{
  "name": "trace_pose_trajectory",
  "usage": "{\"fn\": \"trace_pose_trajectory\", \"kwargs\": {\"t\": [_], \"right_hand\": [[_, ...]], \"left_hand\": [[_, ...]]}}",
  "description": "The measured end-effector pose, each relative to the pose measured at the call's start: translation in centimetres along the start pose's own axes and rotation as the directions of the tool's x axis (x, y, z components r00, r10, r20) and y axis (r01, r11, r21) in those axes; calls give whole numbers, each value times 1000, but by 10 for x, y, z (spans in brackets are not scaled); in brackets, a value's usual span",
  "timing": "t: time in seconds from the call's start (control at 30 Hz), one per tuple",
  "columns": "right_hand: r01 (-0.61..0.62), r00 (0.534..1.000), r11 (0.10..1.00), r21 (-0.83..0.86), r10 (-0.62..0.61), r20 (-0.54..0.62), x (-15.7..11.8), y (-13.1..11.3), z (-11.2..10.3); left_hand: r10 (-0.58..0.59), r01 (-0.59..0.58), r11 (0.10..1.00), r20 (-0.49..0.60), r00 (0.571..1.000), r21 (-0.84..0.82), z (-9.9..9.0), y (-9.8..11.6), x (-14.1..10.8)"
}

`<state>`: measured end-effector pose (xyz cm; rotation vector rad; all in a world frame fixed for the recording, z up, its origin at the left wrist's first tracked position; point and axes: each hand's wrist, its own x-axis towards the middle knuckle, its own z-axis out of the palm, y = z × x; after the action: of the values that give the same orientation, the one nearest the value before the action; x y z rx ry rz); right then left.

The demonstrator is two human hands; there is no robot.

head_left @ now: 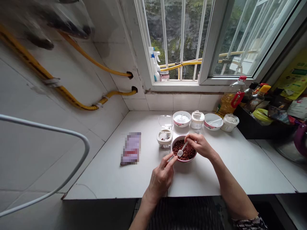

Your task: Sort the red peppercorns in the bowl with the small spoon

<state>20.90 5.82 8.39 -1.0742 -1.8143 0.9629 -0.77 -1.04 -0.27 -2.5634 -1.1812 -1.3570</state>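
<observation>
Dark reddish-brown peppercorn-like grains (189,155) fill a bowl (184,161) with a pink outside, standing on the white counter. My right hand (198,143) is closed around the handle of a small white plastic spoon (180,152), whose scoop rests over the grains near the bowl's left side. At the near left rim, my left hand (163,174) holds the bowl with its fingertips, close to the spoon's scoop. Just left of the bowl stands a clear seasoning jar (165,139) with a white rim, a few dark grains in it, its clear lid (165,121) tipped back.
Behind are a bowl of white powder (181,119), a lidded jar (197,119), a bowl with a white spoon (213,122) and another jar (230,123). A purple packet (131,148) lies left. An oil bottle (230,97) and a black condiment box (250,123) stand right.
</observation>
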Motion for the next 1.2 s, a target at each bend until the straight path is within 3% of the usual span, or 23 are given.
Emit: {"fn": "trace_pose_trajectory", "kwargs": {"t": [0.1, 0.33, 0.47, 0.7, 0.87, 1.2], "right_hand": [[-17, 999, 1000, 18, 16, 32, 1, -1, 8], [-163, 984, 972, 172, 172, -42, 5, 9, 3], [-141, 986, 971, 195, 155, -57, 6, 10, 2], [-76, 994, 997, 25, 77, -77, 6, 5, 5], [-69, 995, 997, 45, 72, -74, 6, 2, 5], [-229, 960, 942, 243, 260, -102, 9, 13, 4]], "left_hand": [[-2, 2, 1000, 6, 1000, 5, -1, 0, 1], [13, -13, 1000, -3, 1000, 11, -1, 0, 1], [10, -10, 1000, -7, 1000, 14, 0, -1, 1], [7, -7, 1000, 1, 1000, 3, 0, 0, 1], [6, -6, 1000, 6, 1000, -1, 1, 0, 0], [5, -5, 1000, -7, 1000, 1, 0, 0, 1]]}}
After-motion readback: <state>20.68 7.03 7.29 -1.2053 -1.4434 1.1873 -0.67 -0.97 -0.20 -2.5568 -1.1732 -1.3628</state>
